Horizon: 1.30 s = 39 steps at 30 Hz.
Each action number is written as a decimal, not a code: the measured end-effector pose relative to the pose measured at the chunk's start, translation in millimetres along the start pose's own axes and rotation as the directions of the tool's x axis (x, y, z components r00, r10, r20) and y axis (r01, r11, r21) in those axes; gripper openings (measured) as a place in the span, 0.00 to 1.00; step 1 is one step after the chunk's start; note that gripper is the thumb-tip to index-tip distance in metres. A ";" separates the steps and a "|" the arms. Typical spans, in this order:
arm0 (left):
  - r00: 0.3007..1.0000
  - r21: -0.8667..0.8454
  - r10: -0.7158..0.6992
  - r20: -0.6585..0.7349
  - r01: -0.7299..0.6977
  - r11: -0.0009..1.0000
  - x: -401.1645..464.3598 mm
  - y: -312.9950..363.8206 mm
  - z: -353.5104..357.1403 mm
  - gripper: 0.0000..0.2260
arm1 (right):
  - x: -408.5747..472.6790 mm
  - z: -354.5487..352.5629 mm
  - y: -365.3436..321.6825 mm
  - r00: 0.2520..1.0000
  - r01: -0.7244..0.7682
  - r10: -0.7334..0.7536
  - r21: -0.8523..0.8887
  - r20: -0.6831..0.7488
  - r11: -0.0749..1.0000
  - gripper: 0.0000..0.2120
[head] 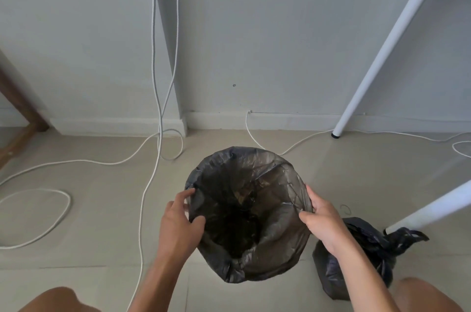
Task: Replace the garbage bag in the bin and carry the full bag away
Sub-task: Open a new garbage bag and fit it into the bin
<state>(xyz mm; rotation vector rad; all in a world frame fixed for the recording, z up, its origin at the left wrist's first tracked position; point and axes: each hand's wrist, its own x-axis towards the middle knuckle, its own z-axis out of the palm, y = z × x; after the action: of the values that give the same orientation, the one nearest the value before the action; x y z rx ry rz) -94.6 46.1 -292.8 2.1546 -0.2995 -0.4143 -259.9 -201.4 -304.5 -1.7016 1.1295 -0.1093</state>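
Bin (267, 271) on the floor (89, 222) wears a fresh black bag (277, 232), both hands' fingers pinching its rim, left hand (178, 225) and right hand (322, 222), while the seemingly knotted full bag (369, 255) lies just right of the bin.

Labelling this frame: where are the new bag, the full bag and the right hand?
new bag (277, 242): head view, inner wall, right side.
full bag (367, 242): head view, knotted top.
right hand (323, 220): head view, back of the hand.

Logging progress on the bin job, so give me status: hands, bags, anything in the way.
Left hand and right hand both gripping new bag at bin rim. Full bag tied, on floor at right. Cable on floor left of bin.
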 end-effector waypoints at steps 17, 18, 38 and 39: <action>0.889 0.529 0.406 0.212 -0.454 0.717 -12.9 39.5 25.1 0.21 | -32.5 56.3 -65.3 0.844 0.532 -0.435 -0.598 0.314 0.600 0.26; 0.862 0.593 0.355 0.361 -0.506 0.626 -3.3 42.3 36.6 0.20 | -25.2 66.4 -64.6 0.862 0.507 -0.302 -0.677 0.408 0.534 0.26; 0.730 0.793 -0.310 0.609 -0.573 0.207 67.1 -29.4 147.8 0.22 | 59.6 123.5 -1.5 0.812 0.406 0.346 -0.881 0.470 0.243 0.25; 0.724 0.785 -0.305 0.618 -0.584 0.205 68.9 -32.2 149.8 0.22 | 61.2 124.7 1.2 0.820 0.396 0.340 -0.885 0.461 0.246 0.25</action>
<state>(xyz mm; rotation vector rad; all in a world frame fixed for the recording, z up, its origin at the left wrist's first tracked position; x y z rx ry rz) -89.5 -70.9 -413.3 3.0609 -1.6533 -1.1601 -157.6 -158.3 -388.0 -2.5672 0.6036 1.3682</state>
